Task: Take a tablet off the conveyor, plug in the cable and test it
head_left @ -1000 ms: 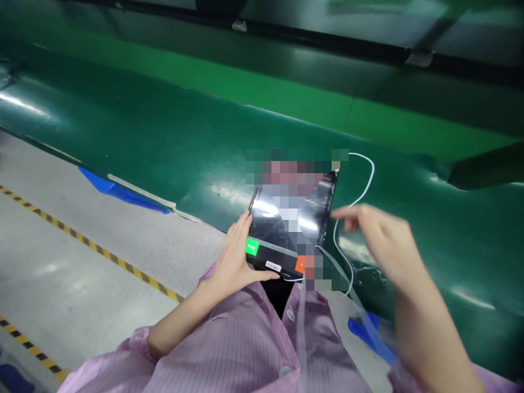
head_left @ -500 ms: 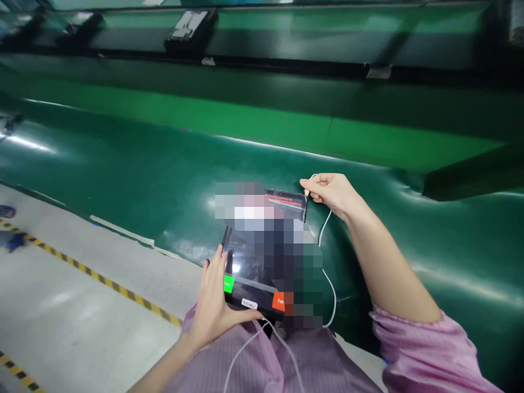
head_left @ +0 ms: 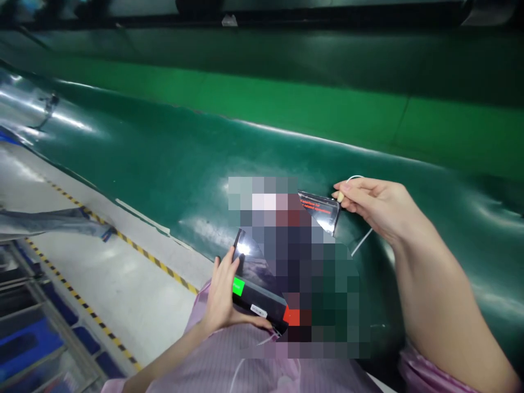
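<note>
A green work surface (head_left: pixel 164 147), smooth and glossy, spans the view and is cut off at both sides. The pale floor (head_left: pixel 159 311) carries two yellow-and-black striped tapes (head_left: pixel 151 265). The pinstriped purple garment (head_left: pixel 204 360) is cut off at the lower edge.

One flat, rectangular black device (head_left: pixel 262 278) is located at the near edge of the work surface, in front of the garment. Its centre is pixelated; only the left portion and the far right corner are visible. Two lines of red text on that corner are partly hidden.

Right hand (head_left: pixel 368 204): thumb and fingers pinch one yellowish plug at the far right corner; whether the plug is seated cannot be determined. Left hand (head_left: pixel 223 292): fingers grasp the left side, thumb along the near edge.

One thin white cable (head_left: pixel 362 242) is partially concealed. Smaller items: one green patch (head_left: pixel 238 286), one red patch (head_left: pixel 292 316), one white label (head_left: pixel 258 310) with illegible print, and the plug (head_left: pixel 340 196).
</note>
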`<state>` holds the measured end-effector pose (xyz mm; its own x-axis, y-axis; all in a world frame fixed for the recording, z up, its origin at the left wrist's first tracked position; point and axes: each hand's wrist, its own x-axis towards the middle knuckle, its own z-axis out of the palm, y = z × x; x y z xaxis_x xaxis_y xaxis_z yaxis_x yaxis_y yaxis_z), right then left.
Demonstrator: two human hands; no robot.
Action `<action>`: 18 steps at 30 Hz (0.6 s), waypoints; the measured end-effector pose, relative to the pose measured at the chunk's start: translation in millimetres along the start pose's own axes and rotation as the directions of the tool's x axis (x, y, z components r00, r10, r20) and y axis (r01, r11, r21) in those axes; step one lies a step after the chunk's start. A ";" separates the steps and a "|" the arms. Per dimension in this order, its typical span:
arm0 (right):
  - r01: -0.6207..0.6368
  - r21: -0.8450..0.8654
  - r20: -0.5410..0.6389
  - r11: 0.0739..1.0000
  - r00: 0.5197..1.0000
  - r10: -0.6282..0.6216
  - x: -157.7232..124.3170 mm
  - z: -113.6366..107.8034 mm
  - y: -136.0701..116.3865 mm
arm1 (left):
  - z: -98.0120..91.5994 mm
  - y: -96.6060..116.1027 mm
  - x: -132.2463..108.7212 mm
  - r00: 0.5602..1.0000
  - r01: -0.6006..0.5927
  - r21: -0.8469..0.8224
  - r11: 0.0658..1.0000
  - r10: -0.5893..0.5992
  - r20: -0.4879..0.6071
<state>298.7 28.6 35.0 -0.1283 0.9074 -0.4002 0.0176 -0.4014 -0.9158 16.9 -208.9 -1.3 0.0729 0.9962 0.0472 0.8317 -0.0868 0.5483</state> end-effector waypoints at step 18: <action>0.050 -0.232 0.071 0.972 0.997 -0.034 -9.5 -2.8 -2.6 | -4.6 2.2 2.3 0.999 -0.034 0.012 0.999 0.034 0.005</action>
<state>302.7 21.4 41.1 -0.1993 0.9094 -0.3651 0.2405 -0.3158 -0.9178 16.3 -206.8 3.9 0.1038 0.9927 0.0615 0.8355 -0.1205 0.5360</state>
